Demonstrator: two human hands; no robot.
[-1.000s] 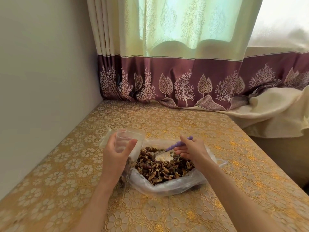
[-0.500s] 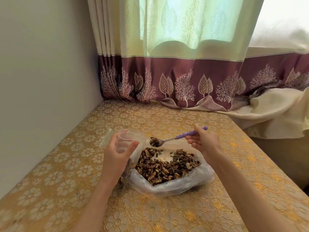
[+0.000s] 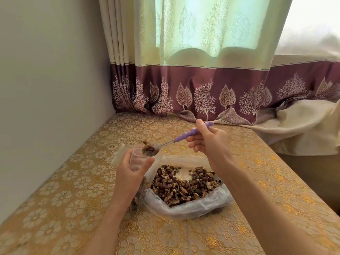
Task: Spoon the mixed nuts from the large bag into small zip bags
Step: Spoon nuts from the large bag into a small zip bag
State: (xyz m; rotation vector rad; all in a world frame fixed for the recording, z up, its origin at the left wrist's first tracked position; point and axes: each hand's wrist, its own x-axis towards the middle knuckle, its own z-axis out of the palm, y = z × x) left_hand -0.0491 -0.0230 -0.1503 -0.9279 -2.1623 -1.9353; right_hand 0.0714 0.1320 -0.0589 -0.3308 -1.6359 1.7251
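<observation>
Well, much of the small zip bag (image 3: 137, 159) is hidden behind the left hand (image 3: 128, 178); only its clear open mouth shows above the thumb and fingers (image 3: 148, 163), which are curled round it and hold it upright just beside the large bag (image 3: 189, 207); what lies in its lower part, dark behind the wrist, is hard to make out; a flap of clear plastic sticks out to the left of the mouth, and I cannot tell whether it belongs to this bag or to another.

The right hand (image 3: 209, 144) pinches the purple handle of a spoon (image 3: 176, 139), fingers closed on it near the far end; the bowl, heaped with nuts (image 3: 149, 147), hangs right over the mouth of the small bag; whether it touches the rim I cannot tell.

The large bag lies open on the gold flowered surface (image 3: 73, 190), its pile of mixed nuts (image 3: 184, 184) parted in the middle so the plastic bottom shows; its near edge is crumpled and cloudy, and a dark patch under it on the right is unclear.

Behind, a curtain (image 3: 202, 70) with a plum band of trees and leaves falls to the surface; a cream cloth (image 3: 303, 129) runs out of view at the right; no writing or label can be read anywhere.
</observation>
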